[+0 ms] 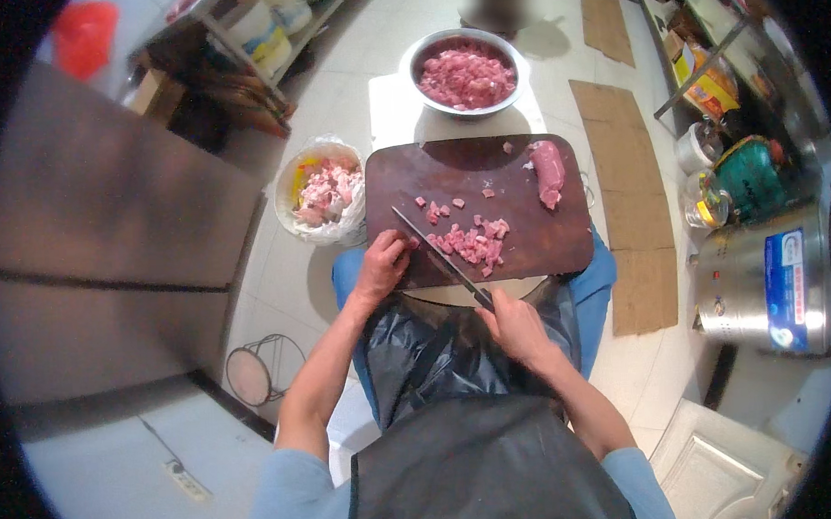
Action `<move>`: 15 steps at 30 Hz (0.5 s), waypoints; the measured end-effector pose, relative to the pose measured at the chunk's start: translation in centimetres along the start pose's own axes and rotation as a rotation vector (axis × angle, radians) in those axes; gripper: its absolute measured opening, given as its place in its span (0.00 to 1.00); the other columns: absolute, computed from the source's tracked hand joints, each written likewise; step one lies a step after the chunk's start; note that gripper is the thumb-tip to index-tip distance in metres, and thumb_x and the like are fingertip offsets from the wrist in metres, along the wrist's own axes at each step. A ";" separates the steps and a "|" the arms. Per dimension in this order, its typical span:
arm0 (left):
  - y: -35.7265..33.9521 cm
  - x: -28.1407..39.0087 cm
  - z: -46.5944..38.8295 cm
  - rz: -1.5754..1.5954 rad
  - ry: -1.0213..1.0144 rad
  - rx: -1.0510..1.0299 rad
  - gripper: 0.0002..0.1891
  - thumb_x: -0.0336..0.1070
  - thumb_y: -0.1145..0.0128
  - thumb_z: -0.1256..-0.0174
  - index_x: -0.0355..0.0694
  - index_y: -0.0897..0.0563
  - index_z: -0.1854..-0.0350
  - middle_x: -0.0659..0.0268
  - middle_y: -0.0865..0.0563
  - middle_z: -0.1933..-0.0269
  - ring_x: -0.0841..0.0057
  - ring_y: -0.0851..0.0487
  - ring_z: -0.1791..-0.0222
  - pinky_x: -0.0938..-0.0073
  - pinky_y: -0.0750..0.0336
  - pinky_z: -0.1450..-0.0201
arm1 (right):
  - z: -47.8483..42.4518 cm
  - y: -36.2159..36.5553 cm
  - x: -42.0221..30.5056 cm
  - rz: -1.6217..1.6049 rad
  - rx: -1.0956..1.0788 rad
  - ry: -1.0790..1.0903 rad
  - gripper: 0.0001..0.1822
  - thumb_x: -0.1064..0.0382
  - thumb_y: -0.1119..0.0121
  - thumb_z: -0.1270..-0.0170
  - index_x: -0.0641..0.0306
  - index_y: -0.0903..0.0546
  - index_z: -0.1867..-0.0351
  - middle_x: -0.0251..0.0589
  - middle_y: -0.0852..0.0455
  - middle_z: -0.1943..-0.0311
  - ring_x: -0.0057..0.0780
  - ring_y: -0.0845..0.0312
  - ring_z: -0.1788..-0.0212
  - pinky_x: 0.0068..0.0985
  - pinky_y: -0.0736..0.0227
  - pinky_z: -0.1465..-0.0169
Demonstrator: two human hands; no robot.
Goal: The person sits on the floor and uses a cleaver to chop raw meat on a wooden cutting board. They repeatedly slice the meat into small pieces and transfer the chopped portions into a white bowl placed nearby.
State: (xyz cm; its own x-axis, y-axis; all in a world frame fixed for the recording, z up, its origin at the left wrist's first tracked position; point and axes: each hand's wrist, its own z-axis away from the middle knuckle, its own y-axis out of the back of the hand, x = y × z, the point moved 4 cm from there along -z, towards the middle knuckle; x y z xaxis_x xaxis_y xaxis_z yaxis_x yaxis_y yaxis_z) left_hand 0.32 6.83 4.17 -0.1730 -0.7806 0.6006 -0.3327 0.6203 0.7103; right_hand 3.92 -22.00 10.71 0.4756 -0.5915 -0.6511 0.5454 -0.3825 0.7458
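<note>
My right hand (519, 323) grips the black handle of a long kitchen knife (440, 255), whose blade points up and left across a dark cutting board (453, 167). Near the board's lower left edge, my left hand (386, 261) has its fingers bent at a small bit of raw meat (413, 243), left of the blade. Diced raw meat (474, 244) lies in a loose heap right of the knife, with a few cubes above it. A larger strip of raw meat (549, 173) rests at the board's upper right.
Behind the board stands a metal bowl (413, 68) of cut meat. A lined bucket (284, 206) with pale meat scraps is at the left. Flattened cardboard (626, 215) lies on the floor. Shelves, jars and a steel container (744, 294) line the right side.
</note>
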 end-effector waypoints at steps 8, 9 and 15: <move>-0.5 -1.2 0.5 -0.082 0.019 -0.002 0.10 0.22 0.31 0.41 0.35 0.15 0.57 0.54 0.13 0.51 0.52 0.14 0.48 0.57 0.17 0.47 | 0.0 -0.6 0.3 -0.011 -0.061 -0.013 0.19 0.55 0.36 0.23 0.72 0.27 0.54 0.68 0.12 0.70 0.71 0.13 0.64 0.58 0.18 0.61; -1.0 -1.4 0.6 -0.099 0.045 -0.031 0.10 0.22 0.32 0.40 0.35 0.15 0.57 0.55 0.13 0.52 0.53 0.14 0.49 0.57 0.17 0.48 | -1.4 -1.3 -0.3 -0.029 -0.066 -0.041 0.19 0.55 0.36 0.23 0.72 0.27 0.54 0.69 0.12 0.70 0.71 0.13 0.63 0.58 0.18 0.61; -0.6 0.0 -0.2 -0.062 -0.009 0.031 0.11 0.25 0.29 0.41 0.35 0.16 0.57 0.54 0.13 0.49 0.51 0.14 0.46 0.57 0.17 0.45 | -7.1 -3.7 0.4 -0.143 0.029 0.001 0.18 0.54 0.36 0.23 0.70 0.26 0.55 0.70 0.12 0.68 0.72 0.14 0.60 0.59 0.20 0.58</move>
State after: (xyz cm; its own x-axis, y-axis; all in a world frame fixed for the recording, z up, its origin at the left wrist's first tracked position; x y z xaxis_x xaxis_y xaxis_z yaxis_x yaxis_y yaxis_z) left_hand 0.74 6.46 3.86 -0.1592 -0.8183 0.5523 -0.3721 0.5679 0.7342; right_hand 6.98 -15.80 6.69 0.3950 -0.5286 -0.7514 0.5873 -0.4836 0.6489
